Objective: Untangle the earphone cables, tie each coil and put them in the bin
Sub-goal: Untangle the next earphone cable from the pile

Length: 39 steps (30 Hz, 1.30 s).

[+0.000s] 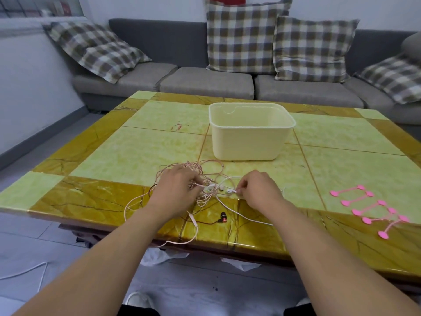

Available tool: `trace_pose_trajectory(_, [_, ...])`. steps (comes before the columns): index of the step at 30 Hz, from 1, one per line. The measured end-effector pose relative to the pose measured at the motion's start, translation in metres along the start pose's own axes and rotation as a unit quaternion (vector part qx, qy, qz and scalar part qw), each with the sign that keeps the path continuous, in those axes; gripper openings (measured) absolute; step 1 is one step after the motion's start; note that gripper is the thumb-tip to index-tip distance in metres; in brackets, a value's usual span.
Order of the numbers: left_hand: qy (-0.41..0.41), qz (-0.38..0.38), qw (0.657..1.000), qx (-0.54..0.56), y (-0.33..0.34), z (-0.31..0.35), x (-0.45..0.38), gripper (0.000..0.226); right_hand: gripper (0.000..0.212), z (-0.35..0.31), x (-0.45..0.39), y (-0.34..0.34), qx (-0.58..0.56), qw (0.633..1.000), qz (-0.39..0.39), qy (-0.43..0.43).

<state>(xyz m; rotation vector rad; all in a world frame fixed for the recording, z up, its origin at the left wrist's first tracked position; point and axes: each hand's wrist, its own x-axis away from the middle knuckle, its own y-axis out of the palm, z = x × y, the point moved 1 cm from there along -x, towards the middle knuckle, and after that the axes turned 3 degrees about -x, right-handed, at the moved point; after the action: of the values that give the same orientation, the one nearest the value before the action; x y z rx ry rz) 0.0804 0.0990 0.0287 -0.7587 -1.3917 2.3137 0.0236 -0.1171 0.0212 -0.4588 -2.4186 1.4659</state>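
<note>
A tangle of thin pink and white earphone cables (193, 168) lies on the green and amber table (136, 151), near its front edge. My left hand (176, 187) lies on the tangle and pinches strands of it. My right hand (257, 189) pinches a white earbud (230, 191) at the tangle's right side. A black and red earbud (222, 217) lies apart, closer to me. One pink loop hangs over the table's front edge. The cream bin (248, 142) stands just behind the tangle with nothing visible inside.
Several pink cable ties (373, 208) lie on the table's right side. A grey sofa (205, 85) with checked cushions runs behind the table. A white cable (29, 272) lies on the floor at the left, and crumpled plastic shows under the table.
</note>
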Motion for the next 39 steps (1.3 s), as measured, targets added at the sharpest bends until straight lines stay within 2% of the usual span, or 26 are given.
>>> trace_pose_trajectory(2, [-0.017,0.034,0.999,0.018,0.0,-0.003,-0.002,0.024,0.024,0.0,0.0,-0.001,0.011,1.0,0.005,0.003])
trace_pose_trajectory(5, [-0.035,0.072,0.996,0.038,0.002,-0.003,-0.004,0.042,0.007,-0.001,0.001,-0.003,0.018,0.999,-0.027,-0.007])
trace_pose_trajectory(7, [-0.051,0.091,0.993,0.061,0.003,-0.002,-0.004,0.044,0.015,-0.002,0.003,-0.003,0.025,0.999,-0.042,-0.017])
trace_pose_trajectory(10, [-0.07,0.122,0.987,0.083,0.0,0.002,-0.005,0.038,0.011,-0.001,0.003,-0.003,0.012,0.999,-0.034,-0.01])
trace_pose_trajectory(13, [-0.067,0.182,0.98,0.04,-0.003,0.003,-0.007,0.036,0.02,0.005,0.001,-0.01,-0.075,0.997,0.012,0.008])
trace_pose_trajectory(16, [-0.06,0.208,0.976,-0.021,-0.003,0.005,-0.011,0.032,0.023,0.016,0.001,-0.03,-0.175,0.978,0.097,0.062])
trace_pose_trajectory(17, [-0.048,0.207,0.977,-0.026,-0.002,0.005,-0.013,0.034,0.021,0.021,0.002,-0.036,-0.16,0.977,0.116,0.083])
trace_pose_trajectory(19, [-0.014,0.201,0.979,-0.033,0.0,0.008,-0.014,0.034,0.015,0.036,0.003,-0.042,-0.058,0.986,0.122,0.102])
trace_pose_trajectory(21, [0.019,0.184,0.982,-0.04,0.003,0.011,-0.014,0.027,0.023,0.044,0.005,-0.038,0.009,0.989,0.126,0.081])
trace_pose_trajectory(23, [0.04,0.163,0.985,-0.041,0.007,0.015,-0.013,0.025,0.031,0.034,0.007,-0.035,-0.063,0.99,0.128,-0.003])
trace_pose_trajectory(25, [0.049,0.149,0.987,-0.039,0.011,0.019,-0.013,0.031,0.034,0.012,0.014,-0.032,-0.175,0.978,0.059,-0.098])
trace_pose_trajectory(27, [0.05,0.146,0.987,-0.042,0.013,0.022,-0.014,0.036,0.036,-0.008,0.022,-0.022,-0.158,0.975,-0.017,-0.156])
trace_pose_trajectory(28, [0.049,0.147,0.987,-0.044,0.014,0.022,-0.014,0.037,0.037,-0.014,0.024,-0.017,-0.125,0.977,-0.03,-0.173])
trace_pose_trajectory(30, [0.045,0.144,0.987,-0.046,0.015,0.019,-0.014,0.037,0.041,-0.019,0.026,-0.013,-0.112,0.976,-0.021,-0.187])
trace_pose_trajectory(34, [0.053,0.141,0.988,-0.039,0.019,0.011,-0.012,0.039,0.024,-0.023,0.024,-0.013,-0.232,0.959,-0.04,-0.16])
trace_pose_trajectory(36, [0.063,0.152,0.986,-0.034,0.02,0.01,-0.012,0.04,0.033,-0.026,0.025,-0.01,-0.204,0.964,-0.04,-0.165])
trace_pose_trajectory(39, [0.067,0.155,0.985,-0.03,0.02,0.008,-0.012,0.035,0.03,-0.03,0.026,-0.005,-0.099,0.977,-0.018,-0.189])
